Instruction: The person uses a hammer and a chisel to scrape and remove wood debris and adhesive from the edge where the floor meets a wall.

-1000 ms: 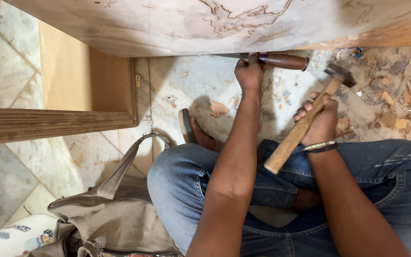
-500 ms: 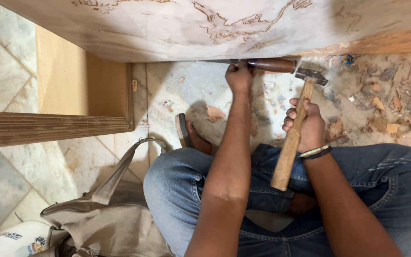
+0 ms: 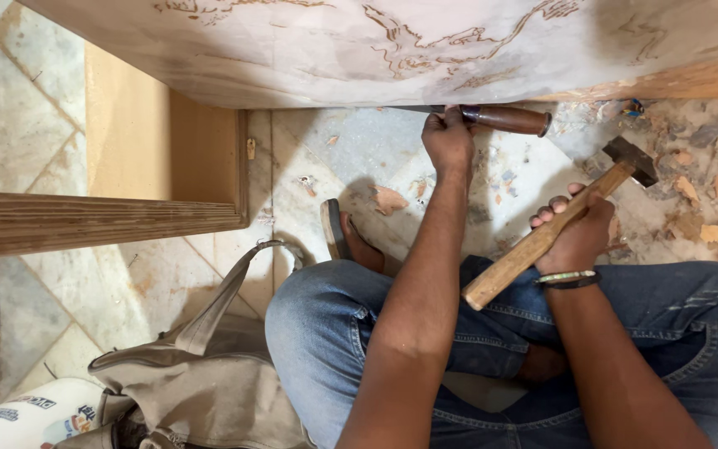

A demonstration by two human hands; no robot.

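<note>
Two tools in hand. My left hand is closed around the chisel, its brown handle lying level, the blade hidden where it meets the lower edge of the carved board. My right hand grips the hammer by its wooden shaft.

Change since half a second ago: the hammer head then sat against the butt of the chisel handle; it now stands drawn back to the right, apart from it, shaft slanting down towards my lap. The left hand keeps the chisel where it was.

Surface: pale board, traced lines partly cut, spanning the top of the view. Below it, a marble tile floor with wood chips scattered at right.

Surroundings: plywood panel at left, a tan bag beside my jeans, a sandal under the bent leg, a bracelet on my right wrist.
</note>
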